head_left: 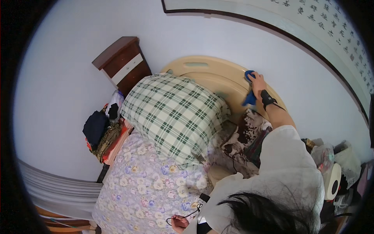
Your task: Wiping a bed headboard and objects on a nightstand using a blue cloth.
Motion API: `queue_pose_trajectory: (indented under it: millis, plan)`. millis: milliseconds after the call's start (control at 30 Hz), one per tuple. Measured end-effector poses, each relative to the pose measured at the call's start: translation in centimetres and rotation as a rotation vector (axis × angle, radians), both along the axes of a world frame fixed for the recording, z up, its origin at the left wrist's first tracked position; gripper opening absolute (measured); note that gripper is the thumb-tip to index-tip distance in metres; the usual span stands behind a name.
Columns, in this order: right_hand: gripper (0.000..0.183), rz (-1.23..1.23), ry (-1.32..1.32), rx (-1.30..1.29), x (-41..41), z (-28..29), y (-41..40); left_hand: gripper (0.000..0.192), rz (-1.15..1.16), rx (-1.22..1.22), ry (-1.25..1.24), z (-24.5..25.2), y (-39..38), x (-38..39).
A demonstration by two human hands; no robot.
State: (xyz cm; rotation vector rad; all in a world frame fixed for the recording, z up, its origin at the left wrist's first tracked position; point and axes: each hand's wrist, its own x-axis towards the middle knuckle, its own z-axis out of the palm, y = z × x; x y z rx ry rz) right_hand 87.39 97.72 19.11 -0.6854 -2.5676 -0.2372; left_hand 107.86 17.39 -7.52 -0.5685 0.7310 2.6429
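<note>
My right hand (258, 85) presses a blue cloth (249, 99) against the top edge of the beige headboard (223, 68). Part of the cloth hangs down the headboard's front face. A black strapped device (267, 99) sits on my right wrist. Low in the picture, my left hand (178, 224) is above the floral bedsheet (152, 187), its fingers curled. A thin black cord (190, 215) loops past those fingers; whether they grip it is unclear. Between the headboard and the bedsheet lies a green-and-white plaid pillow (178, 114).
Brown-and-white patterned fabric (248, 131) is bunched below my right arm. A dark wooden cabinet (127, 63) stands left of the headboard, near piled clothes (96, 128). Above hangs a framed calligraphy panel (280, 26). Plastic bags (347, 158) and other items crowd the right side.
</note>
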Motion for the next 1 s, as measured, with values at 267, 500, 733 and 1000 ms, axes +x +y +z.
queue_pose_trajectory:
  millis: [267, 500, 733, 1000]
  plan:
    - [0.057, 0.005, 0.028, -0.092, -1.3, -0.1, -1.6, 0.026, -0.397, 0.051, -0.018, -1.4, -3.9, -1.3]
    - [0.062, -0.087, -0.025, -0.087, -0.8, 0.8, -2.0, 0.022, -0.264, -0.117, -0.268, 7.8, 2.8, -1.6]
    - [0.053, 0.005, 0.265, 0.106, -1.5, -1.6, -1.4, 0.019, -0.223, -0.217, -0.339, 10.3, 8.9, -4.1]
    - [0.038, 0.135, 0.4, 0.149, -5.6, -1.0, -0.8, 0.013, -0.257, -0.058, -0.273, 12.3, 14.4, -1.2]
